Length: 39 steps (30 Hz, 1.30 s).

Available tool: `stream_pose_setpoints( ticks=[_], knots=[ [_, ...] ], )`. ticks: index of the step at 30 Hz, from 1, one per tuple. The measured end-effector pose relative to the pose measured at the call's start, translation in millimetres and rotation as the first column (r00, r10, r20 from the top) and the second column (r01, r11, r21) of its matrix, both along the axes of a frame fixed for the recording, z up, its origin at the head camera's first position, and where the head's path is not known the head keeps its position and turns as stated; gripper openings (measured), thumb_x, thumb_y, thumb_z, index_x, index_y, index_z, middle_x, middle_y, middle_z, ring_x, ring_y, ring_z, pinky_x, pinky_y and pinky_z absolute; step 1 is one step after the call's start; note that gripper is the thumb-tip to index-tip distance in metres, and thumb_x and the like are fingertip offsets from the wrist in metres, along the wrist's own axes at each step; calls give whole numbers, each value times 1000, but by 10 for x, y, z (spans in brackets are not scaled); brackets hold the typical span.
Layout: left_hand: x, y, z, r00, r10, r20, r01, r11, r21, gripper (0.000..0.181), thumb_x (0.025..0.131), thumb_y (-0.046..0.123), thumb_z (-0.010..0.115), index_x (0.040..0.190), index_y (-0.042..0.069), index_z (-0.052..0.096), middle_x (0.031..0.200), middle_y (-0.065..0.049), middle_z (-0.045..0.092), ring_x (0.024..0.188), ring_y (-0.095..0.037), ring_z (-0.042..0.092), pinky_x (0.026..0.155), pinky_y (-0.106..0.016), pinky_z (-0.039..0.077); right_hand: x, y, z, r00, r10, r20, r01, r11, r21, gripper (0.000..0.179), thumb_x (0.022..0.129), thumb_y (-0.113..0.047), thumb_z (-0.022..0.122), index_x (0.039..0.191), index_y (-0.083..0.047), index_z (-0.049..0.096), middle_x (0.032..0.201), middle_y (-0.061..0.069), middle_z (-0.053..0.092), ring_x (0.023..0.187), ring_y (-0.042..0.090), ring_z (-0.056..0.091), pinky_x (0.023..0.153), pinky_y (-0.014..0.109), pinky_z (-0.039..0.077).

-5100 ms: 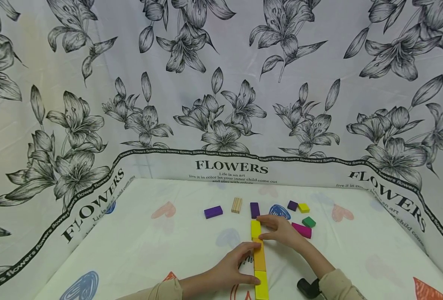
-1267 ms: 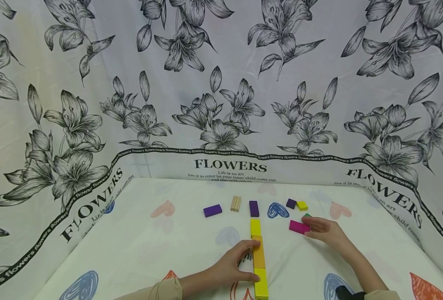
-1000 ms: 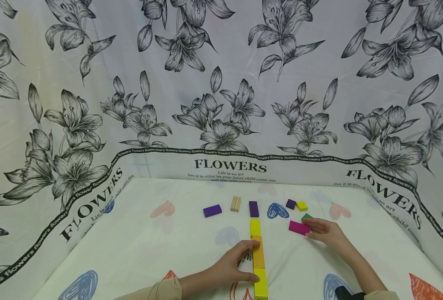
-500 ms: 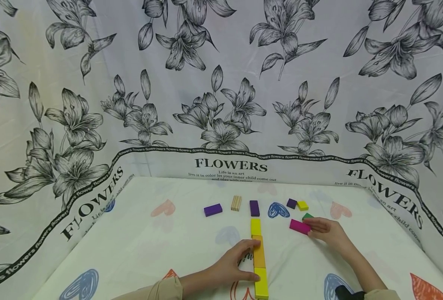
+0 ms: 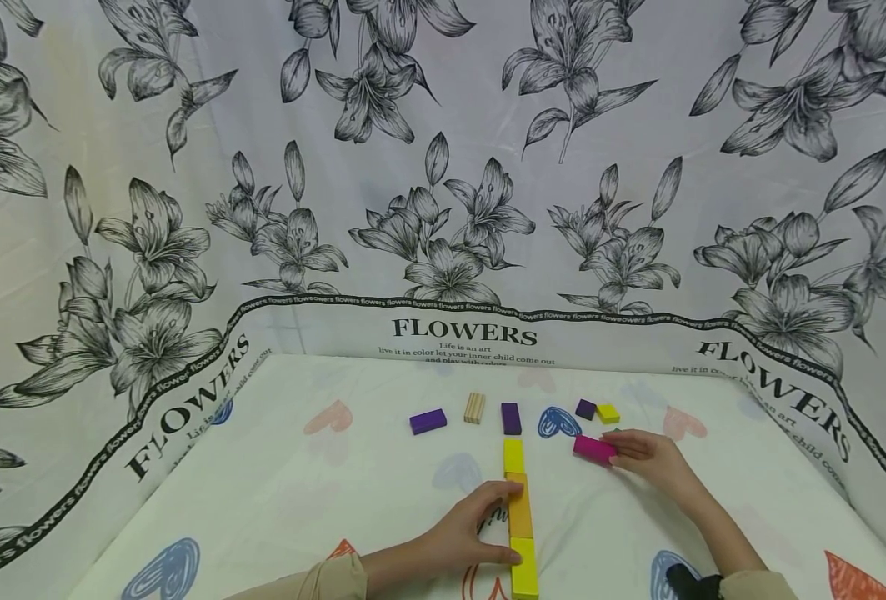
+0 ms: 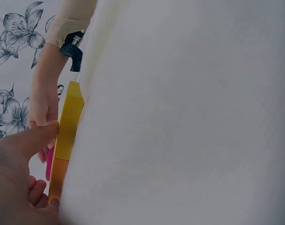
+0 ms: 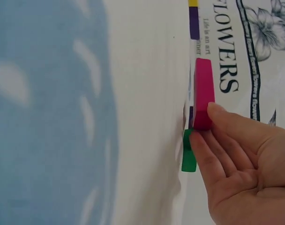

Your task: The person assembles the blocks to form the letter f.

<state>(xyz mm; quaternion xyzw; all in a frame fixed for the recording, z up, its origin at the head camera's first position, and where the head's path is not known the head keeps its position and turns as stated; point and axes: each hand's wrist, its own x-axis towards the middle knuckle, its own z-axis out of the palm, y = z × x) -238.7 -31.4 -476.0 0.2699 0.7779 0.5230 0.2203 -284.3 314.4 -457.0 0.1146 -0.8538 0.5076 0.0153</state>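
Observation:
A row of wooden blocks runs away from me: a near yellow block (image 5: 524, 571), an orange block (image 5: 520, 512) and a far yellow block (image 5: 513, 456). My left hand (image 5: 453, 533) rests at the row's left side, thumb against the near yellow block and index finger on the orange one, the fingers spread apart. My right hand (image 5: 656, 460) pinches the right end of a magenta block (image 5: 593, 450) between thumb and fingers. In the right wrist view, a green block (image 7: 189, 157) sits just behind those fingertips; the head view mostly hides it behind the hand.
Beyond the row stands a purple block (image 5: 511, 418). Farther left are another purple block (image 5: 428, 421) and a bare-wood striped block (image 5: 475, 407). A dark purple block (image 5: 585, 408) and a small yellow block (image 5: 608, 413) sit at the back right. A flower-printed curtain (image 5: 443, 208) rises behind.
My right hand has left the far yellow block and moved right to the magenta block, which it now pinches and has shifted slightly left. My left hand stays at the row.

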Motion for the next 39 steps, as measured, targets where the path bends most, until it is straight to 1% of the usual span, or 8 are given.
stream_pose_setpoints(
  ticks=[4,9,14,20,25,28,32,39],
  knots=[
    [8,7,11,1000,9,0,-9,1000,-11,70,80,30,80,140,37,44,147,19,42,137,-3,41,117,-33,36,-48,-83,33,999,37,-26,-37,999,13,43,87,-4,70,125,12,58,124,31,62,112,35,65,87,20,57],
    [11,6,17,1000,9,-1,-9,1000,-15,70,80,30,80,140,37,44,147,19,42,137,-3,41,117,-34,36,-110,-183,46,999,40,-16,-40,999,21,43,87,-5,70,126,10,58,125,29,63,113,35,65,88,19,57],
    [1,1,3,1000,2,-5,-2,1000,-12,70,81,31,79,140,37,43,147,19,42,138,-3,40,117,-33,36,-163,-266,54,995,80,-53,-80,997,1,41,86,-2,70,124,12,59,123,31,62,113,38,64,88,20,57],
    [-9,-5,-15,1000,-14,-21,14,1000,-6,70,82,32,78,142,36,42,148,17,41,138,-3,39,117,-34,36,-220,-362,46,990,119,-77,-118,993,15,39,85,1,70,121,13,60,120,32,64,110,32,67,87,19,57],
    [-10,4,-15,1000,-9,-8,9,1000,-6,69,82,32,78,141,36,43,147,17,42,138,-3,40,117,-34,36,-244,-443,55,983,168,-72,-166,986,30,39,87,1,68,122,14,59,120,32,63,113,42,63,90,26,57],
    [-9,8,-11,1000,-4,0,4,1000,-8,69,82,32,79,141,36,44,147,17,42,137,-2,40,117,-34,36,-250,-483,61,981,184,-67,-182,983,33,39,88,1,67,122,16,58,120,33,63,113,45,61,91,31,57],
    [-7,7,-12,1000,-7,1,7,1000,-6,69,82,31,79,141,36,43,147,17,42,137,-3,40,118,-34,36,-252,-533,61,981,178,-70,-176,984,41,37,87,1,67,121,14,59,120,32,64,113,45,61,91,34,57],
    [-6,2,-15,1000,-17,-16,17,1000,4,69,82,31,78,142,36,42,148,17,42,139,-4,39,118,-33,34,-280,-597,57,983,179,-37,-176,982,68,36,90,-1,66,123,9,60,122,27,65,116,43,62,92,31,57]
  ],
)
